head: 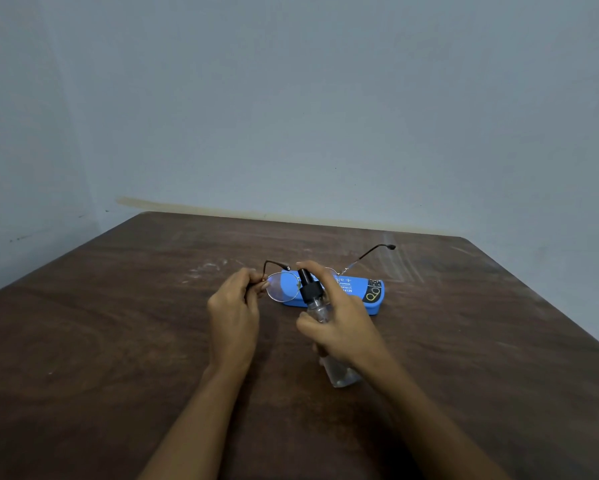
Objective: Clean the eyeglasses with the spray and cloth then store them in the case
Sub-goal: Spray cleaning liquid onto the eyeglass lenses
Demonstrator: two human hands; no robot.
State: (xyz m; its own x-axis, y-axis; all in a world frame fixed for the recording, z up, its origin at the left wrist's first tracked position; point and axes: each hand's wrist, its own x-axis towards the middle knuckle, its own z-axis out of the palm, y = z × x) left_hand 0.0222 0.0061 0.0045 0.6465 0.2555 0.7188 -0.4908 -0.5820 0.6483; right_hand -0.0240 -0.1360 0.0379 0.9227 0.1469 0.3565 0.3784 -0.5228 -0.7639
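Thin metal-framed eyeglasses [284,287] are held up above the table, temples unfolded and pointing away from me. My left hand [234,313] pinches the frame at its left hinge. My right hand [339,323] grips a clear spray bottle [320,311] with a black pump head, tilted toward the lenses, index finger on top of the pump. A blue eyeglass case [360,294], shut, lies on the table just behind the glasses. No cloth is visible.
The brown wooden table [118,341] fills the lower view, with its far edge against a pale grey-blue wall [291,116]. Whitish smears mark the tabletop near the case.
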